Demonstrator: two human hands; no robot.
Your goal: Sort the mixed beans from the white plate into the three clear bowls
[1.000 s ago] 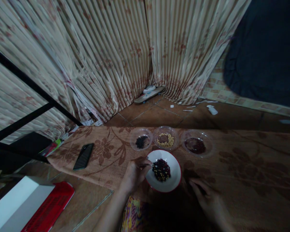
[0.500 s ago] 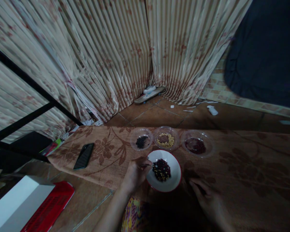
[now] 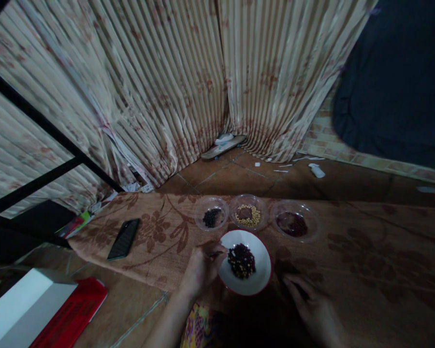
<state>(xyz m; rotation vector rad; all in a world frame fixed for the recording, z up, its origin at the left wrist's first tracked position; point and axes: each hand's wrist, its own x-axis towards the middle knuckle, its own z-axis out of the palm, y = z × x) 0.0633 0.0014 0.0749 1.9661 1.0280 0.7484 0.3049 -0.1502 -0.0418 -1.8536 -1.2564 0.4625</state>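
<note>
A white bowl with a red rim sits on the brown patterned mat and holds a heap of mixed dark and pale beans. My left hand rests at the bowl's left rim, fingers pinched on a thin tool I cannot make out, its tip near the beans. My right hand lies on the mat to the bowl's right, fingers loosely stretched, holding nothing visible. Beyond the bowl stand three clear dishes: black beans, pale yellow beans and dark red beans.
A black phone lies on the mat's left part. A red and white box sits on the floor at lower left. Striped curtains hang behind, with a sandal and small litter on the tiled floor.
The view has tilted slightly, so everything sits a little lower in frame. Both hands stay where they were beside the bowl.
</note>
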